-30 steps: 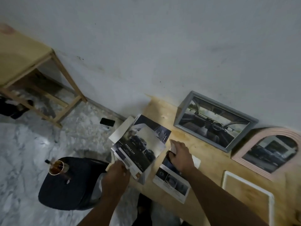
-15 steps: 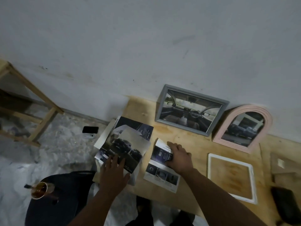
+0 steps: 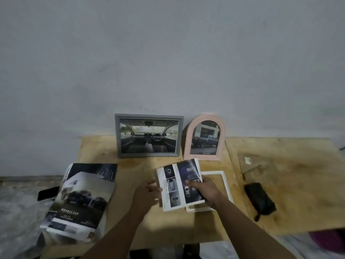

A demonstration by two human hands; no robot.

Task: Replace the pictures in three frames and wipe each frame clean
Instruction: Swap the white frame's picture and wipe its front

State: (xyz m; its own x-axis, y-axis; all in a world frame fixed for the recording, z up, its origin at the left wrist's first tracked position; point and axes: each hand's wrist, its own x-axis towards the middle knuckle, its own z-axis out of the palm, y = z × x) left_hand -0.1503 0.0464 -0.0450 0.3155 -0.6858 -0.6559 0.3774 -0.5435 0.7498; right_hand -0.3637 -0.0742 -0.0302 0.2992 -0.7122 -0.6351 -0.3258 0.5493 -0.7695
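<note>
We hold the page (image 3: 179, 186) over the white frame (image 3: 226, 186), which lies flat on the table (image 3: 289, 193) and looks empty; our right hand (image 3: 203, 189) pinches the page's right side, thumb on top; our left hand (image 3: 147, 193) is at its left edge with fingers loosely curled, though we cannot tell whether it grips or merely touches.

The page looks larger than the frame's opening; forced in as it is, it would likely crease or buckle, so we judge it needs trimming or folding first; a one-sided pinch could also let the sheet sag or slip.

The grey frame (image 3: 148, 135) and pink arch frame (image 3: 204, 137) lean upright on the wall just behind, each with a car picture in it; a careless lift of the page could tip them.

A brochure stack (image 3: 80, 200) overhangs the table's left edge and may slide off if nudged; a black pouch (image 3: 260, 199) and a backing board (image 3: 250, 162) lie to the right, clear of our hands; a phone (image 3: 47, 192) lies on the floor.
</note>
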